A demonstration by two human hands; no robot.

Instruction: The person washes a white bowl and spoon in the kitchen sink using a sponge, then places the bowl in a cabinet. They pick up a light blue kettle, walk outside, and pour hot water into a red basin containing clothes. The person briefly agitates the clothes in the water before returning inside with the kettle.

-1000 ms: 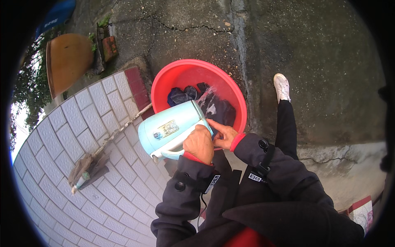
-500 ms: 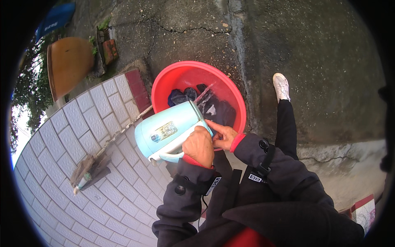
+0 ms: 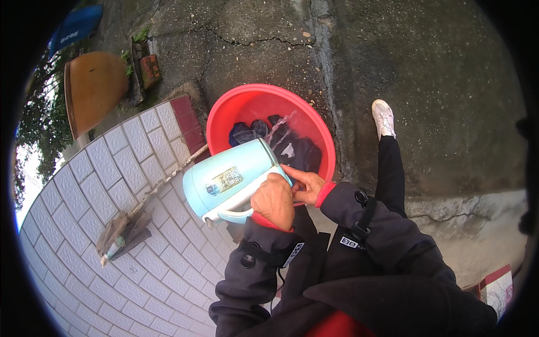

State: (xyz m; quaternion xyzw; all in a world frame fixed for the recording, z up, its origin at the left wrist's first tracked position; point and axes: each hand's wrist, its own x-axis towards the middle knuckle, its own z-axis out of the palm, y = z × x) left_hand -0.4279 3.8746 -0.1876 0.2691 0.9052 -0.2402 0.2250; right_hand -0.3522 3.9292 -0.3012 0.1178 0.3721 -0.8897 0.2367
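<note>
A light-blue kettle (image 3: pixel 238 162) with a white handle is tipped over a red plastic basin (image 3: pixel 238 106). My left hand (image 3: pixel 273 200) is closed round the handle. My right hand (image 3: pixel 306 186) grips the kettle's top edge, its index finger stretched along the rim; the other fingertips are partly hidden. A stream of water (image 3: pixel 277 127) runs from the kettle's far end into the basin. Dark wet cloth (image 3: pixel 303 153) lies inside, with a small white patch on it. The kettle hides part of the basin's near left side.
On the left is a white-tiled wall (image 3: pixel 106 185), with a stick (image 3: pixel 168 178) and a crumpled bag (image 3: pixel 116 245) against it. Beyond stand a brown board (image 3: pixel 98 84), a brick (image 3: pixel 150 70) and a blue object (image 3: pixel 78 25). My white shoe (image 3: pixel 383 119) rests on cracked concrete at right.
The water keeps running, its stream slightly changed in shape. Kettle and both hands have barely shifted.
</note>
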